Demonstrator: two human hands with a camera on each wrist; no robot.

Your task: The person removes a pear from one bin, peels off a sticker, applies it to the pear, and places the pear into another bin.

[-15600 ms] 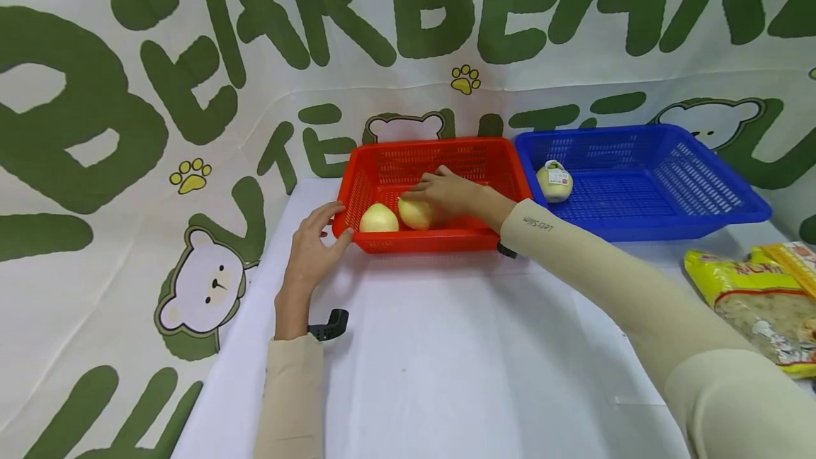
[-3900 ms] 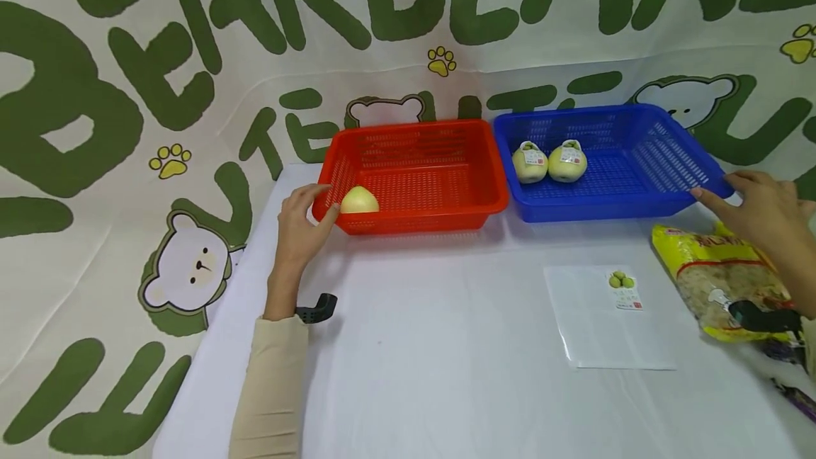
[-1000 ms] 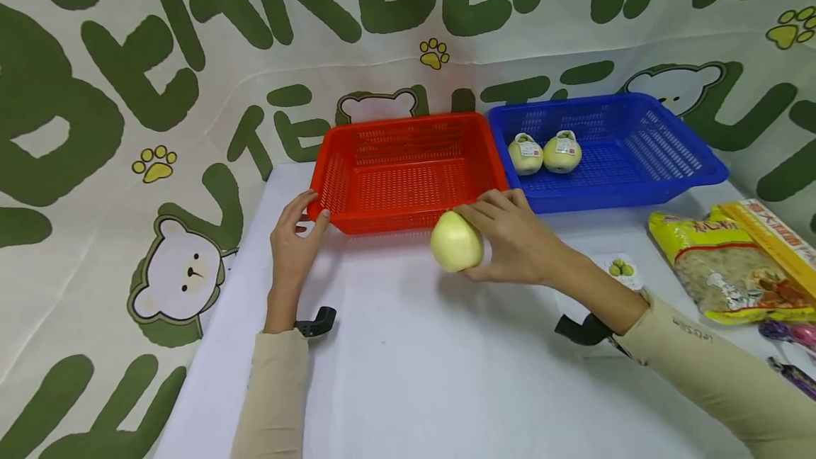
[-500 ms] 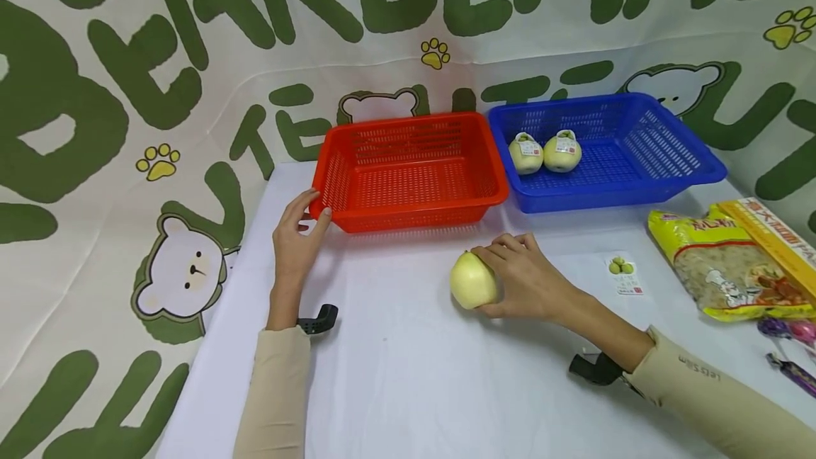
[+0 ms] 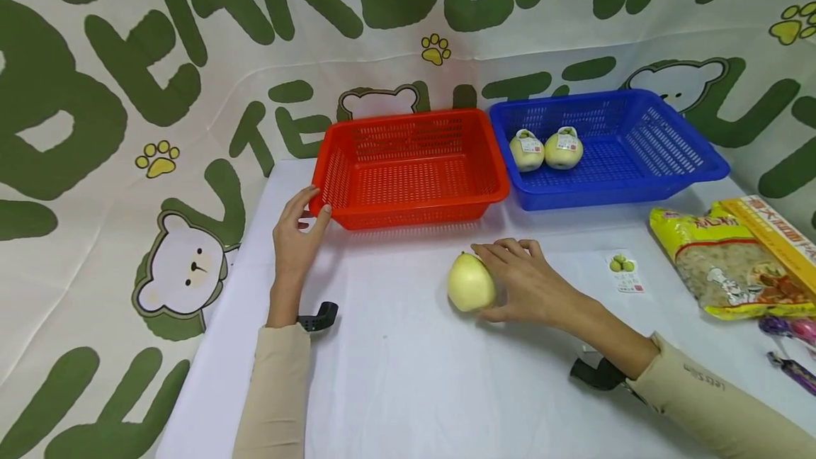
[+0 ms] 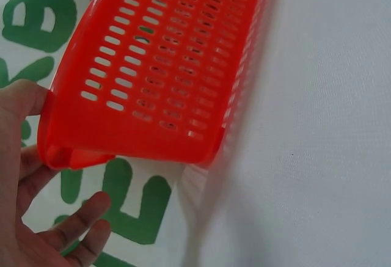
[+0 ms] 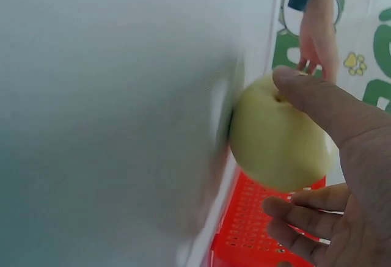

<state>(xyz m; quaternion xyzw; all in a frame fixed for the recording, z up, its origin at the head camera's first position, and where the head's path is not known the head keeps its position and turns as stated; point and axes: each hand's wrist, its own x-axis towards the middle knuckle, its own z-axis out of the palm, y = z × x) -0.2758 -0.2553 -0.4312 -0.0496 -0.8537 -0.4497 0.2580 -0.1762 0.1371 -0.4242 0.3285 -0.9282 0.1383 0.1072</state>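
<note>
My left hand (image 5: 296, 239) pinches the front left corner of the red basket (image 5: 408, 217); in the left wrist view the thumb lies on the rim with a finger curled beneath. A pale yellow pear (image 5: 470, 283) stands on the white table in front of the basket. My right hand (image 5: 532, 285) is loosely spread around its right side. In the right wrist view the thumb (image 7: 317, 99) overlaps the pear near its dimple, while the other fingers stand apart from it. Two more pears (image 5: 526, 151), each with a label on it, sit in the blue basket (image 5: 593, 197).
Right of my right hand lies a fruit sticker (image 5: 626, 271) on a clear sheet. Farther right are a yellow food bag (image 5: 727, 268), an orange box (image 5: 774, 239) and some wrapped candies (image 5: 790, 367). A printed cloth (image 5: 376, 55) hangs close behind both baskets.
The pear came out of the red basket and down onto the table; my right hand has just loosened from it. Earlier, a second labelled pear appeared in the blue basket. My left hand keeps the corner.
</note>
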